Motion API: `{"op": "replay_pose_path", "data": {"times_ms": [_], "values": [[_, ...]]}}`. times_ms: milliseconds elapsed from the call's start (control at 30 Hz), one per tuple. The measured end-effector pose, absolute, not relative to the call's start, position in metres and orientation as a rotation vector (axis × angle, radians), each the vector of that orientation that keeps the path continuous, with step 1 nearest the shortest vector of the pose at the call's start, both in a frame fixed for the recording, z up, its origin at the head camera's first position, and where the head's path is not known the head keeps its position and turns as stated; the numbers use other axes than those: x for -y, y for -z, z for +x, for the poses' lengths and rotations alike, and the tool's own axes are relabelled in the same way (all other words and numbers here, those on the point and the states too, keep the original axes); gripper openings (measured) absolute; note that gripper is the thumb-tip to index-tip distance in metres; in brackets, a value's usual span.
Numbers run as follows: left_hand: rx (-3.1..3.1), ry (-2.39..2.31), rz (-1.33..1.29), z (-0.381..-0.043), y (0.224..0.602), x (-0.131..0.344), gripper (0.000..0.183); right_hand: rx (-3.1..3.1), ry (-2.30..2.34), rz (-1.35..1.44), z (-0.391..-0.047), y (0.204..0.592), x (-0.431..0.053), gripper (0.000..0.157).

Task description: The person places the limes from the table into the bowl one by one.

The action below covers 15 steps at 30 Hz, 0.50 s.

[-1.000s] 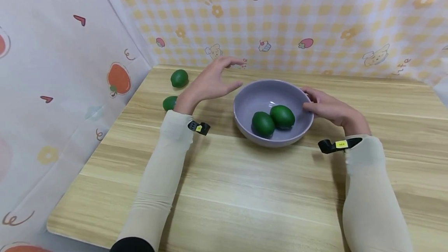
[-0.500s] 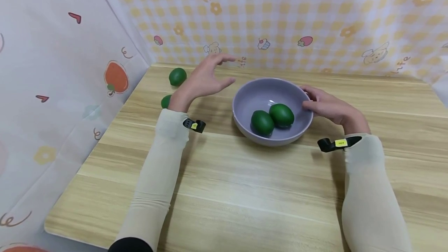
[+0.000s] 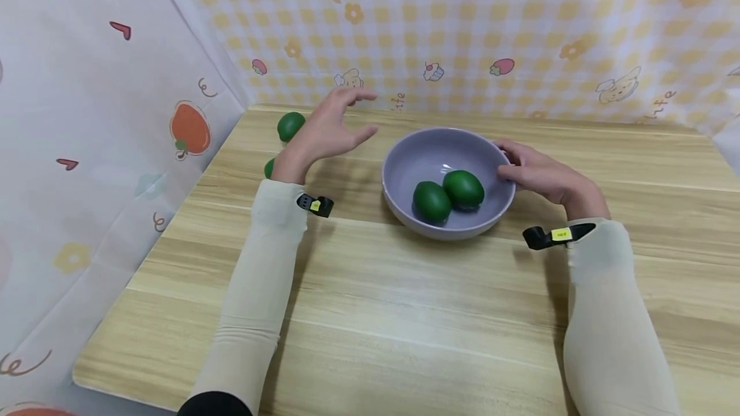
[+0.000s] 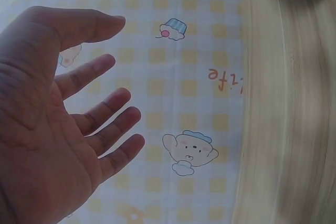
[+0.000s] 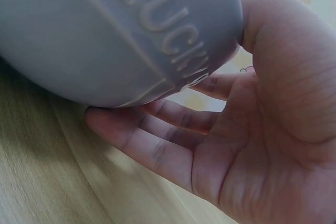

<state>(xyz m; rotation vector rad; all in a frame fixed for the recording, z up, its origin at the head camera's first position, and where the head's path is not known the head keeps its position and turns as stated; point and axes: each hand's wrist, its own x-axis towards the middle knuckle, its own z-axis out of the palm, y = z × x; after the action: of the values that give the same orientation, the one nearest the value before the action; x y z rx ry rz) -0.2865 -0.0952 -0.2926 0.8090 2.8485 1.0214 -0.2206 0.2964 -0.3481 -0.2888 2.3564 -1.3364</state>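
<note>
A purple bowl [image 3: 412, 160] stands on the wooden table with two green limes, one lime [image 3: 431, 202] touching the other lime [image 3: 464, 189]. My right hand [image 3: 539, 175] grips the bowl's right side, thumb at the rim. In the right wrist view, fingers [image 5: 157, 150] lie against its underside, below raised lettering on the outer wall [image 5: 115, 40]. Left of the bowl, my left hand [image 3: 326, 127] is in the air with fingers spread and nothing in it; the left wrist view shows its bare palm [image 4: 52, 145].
At the table's [image 3: 370, 313] far left lies a lime [image 3: 291, 126]. Another lime [image 3: 269, 169] is mostly hidden behind my left wrist. A yellow-checked cloth [image 3: 462, 31] hangs along the back, and a white printed cloth [image 3: 104, 121] covers the left side.
My left hand has moved left, away from the bowl, and covers more of the nearer loose lime. The right hand keeps its grip; bowl and limes stay about where they were.
</note>
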Motion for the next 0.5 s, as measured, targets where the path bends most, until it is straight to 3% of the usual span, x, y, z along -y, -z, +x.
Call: {"op": "replay_pose_path", "data": {"times_ms": [500], "values": [[-2.89,-1.015,0.734,-0.29,0.292,0.108,0.059,-2.354,1.337,-0.289,-0.22,0.347,-0.296,0.055]]}}
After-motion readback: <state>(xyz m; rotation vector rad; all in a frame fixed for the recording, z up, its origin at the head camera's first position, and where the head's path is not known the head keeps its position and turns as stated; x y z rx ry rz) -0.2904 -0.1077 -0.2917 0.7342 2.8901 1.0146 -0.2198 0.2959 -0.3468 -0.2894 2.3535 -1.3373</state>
